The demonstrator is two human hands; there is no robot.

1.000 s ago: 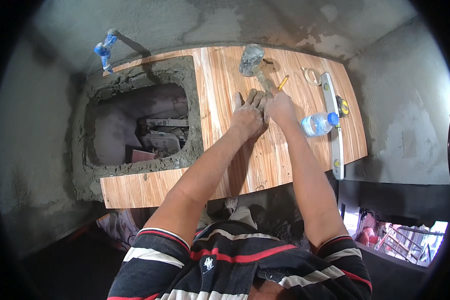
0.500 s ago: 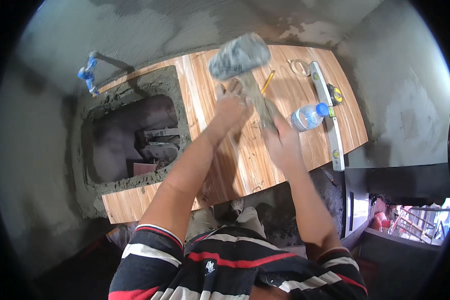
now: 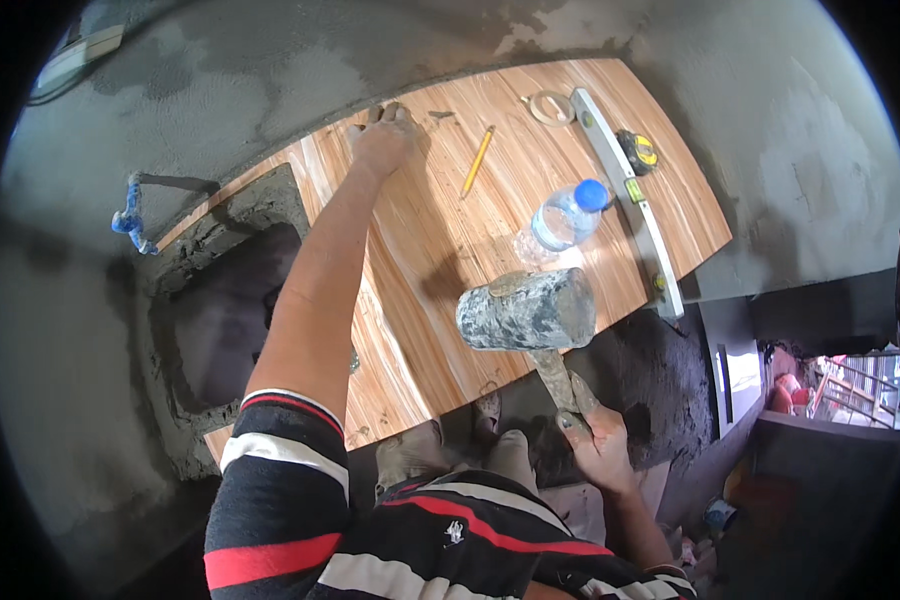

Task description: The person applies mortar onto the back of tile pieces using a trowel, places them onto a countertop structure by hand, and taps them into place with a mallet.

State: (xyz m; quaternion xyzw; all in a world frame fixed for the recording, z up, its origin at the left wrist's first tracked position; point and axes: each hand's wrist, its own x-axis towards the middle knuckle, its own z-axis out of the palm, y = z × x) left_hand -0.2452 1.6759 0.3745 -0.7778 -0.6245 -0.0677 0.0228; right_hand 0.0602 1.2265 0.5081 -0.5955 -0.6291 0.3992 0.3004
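Observation:
My left hand [image 3: 381, 140] rests with fingers apart on the wood-grain board [image 3: 420, 340] near its back edge. My right hand [image 3: 592, 430], low at the front right, grips a rubber mallet [image 3: 525, 310] by its dirty handle; the large mottled head is over the board's front part. A water bottle with a blue cap [image 3: 563, 218] stands behind the mallet head. A yellow pencil [image 3: 478, 160] lies right of my left hand. A spirit level [image 3: 665, 262], a tape measure [image 3: 637, 150] and a tape roll [image 3: 550, 107] lie toward the board's right end.
A rough cement-edged cutout [image 3: 230, 320] is at the left, partly hidden by my left arm. A blue tap [image 3: 130, 222] sticks out from the grey wall [image 3: 80, 300]. An opening at the lower right [image 3: 840, 390] shows clutter. My feet show below the board's front edge.
My left hand has moved up toward the back edge. My right hand has brought the mallet down toward me and rightward, beyond the front edge. The view has turned, shifting the board.

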